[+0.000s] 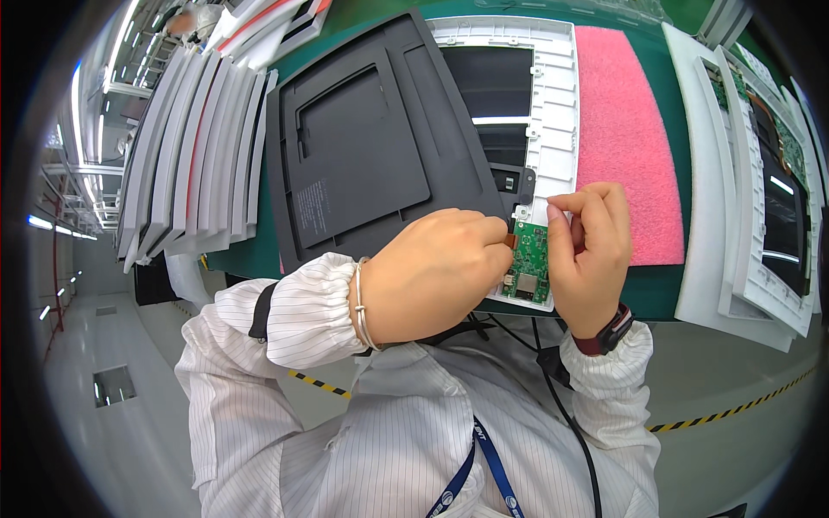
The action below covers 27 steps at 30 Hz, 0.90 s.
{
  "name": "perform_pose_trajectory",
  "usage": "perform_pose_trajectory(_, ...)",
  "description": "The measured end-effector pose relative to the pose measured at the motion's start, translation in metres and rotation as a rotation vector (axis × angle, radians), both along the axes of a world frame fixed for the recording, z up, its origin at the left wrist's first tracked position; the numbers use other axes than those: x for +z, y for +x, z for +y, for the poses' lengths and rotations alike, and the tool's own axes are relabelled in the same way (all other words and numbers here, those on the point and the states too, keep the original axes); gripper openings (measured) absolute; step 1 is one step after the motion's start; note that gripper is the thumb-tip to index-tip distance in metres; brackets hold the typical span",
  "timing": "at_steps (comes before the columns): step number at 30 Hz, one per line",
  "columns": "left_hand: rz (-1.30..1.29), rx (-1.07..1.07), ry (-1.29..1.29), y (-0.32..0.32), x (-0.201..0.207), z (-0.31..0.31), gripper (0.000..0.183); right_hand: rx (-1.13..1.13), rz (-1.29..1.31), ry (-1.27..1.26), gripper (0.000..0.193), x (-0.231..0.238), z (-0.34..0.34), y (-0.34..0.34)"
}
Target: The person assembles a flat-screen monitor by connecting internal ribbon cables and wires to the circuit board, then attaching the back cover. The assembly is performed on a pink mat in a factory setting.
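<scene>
A white plastic frame (553, 104) with a dark screen panel lies in front of me, with a green circuit board (530, 250) at its near end. My left hand (436, 281) is closed at the board's left edge, its fingertips mostly hidden beside a short orange-brown flat cable (512, 242). At the right side of the board my right hand (594, 255) has thumb and index finger together over the frame's edge; anything between them is too small to make out. A large black back cover (371, 147) overlaps the frame's left part, its near edge by my left hand.
Pink foam (630, 147) lies right of the frame on the green tabletop (652, 289). Upright foam-separated panels (194, 155) are stacked at the left. At the right stand several more white frames with boards (751, 190). A black cable (570, 414) hangs before my body.
</scene>
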<state>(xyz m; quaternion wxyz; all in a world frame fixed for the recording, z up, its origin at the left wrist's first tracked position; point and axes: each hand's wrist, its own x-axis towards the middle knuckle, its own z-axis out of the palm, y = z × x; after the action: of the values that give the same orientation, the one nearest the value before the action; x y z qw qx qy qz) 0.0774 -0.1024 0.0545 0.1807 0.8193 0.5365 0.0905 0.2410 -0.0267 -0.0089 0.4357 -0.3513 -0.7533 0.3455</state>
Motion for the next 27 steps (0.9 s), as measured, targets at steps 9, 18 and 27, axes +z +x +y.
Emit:
perform_pose_trajectory(9,0.065,-0.018,0.018,0.003,0.005,0.0,0.011,0.017,0.006,-0.028,0.007,0.0,0.0,0.001)
perform_pose_trajectory(18,0.017,-0.026,0.018,-0.001,0.001,0.001,0.014,0.023,0.005,-0.014,0.007,-0.001,0.0,0.001)
perform_pose_trajectory(27,-0.034,-0.018,0.006,0.0,0.0,0.001,0.014,0.016,-0.039,-0.015,0.007,-0.001,0.0,0.0)
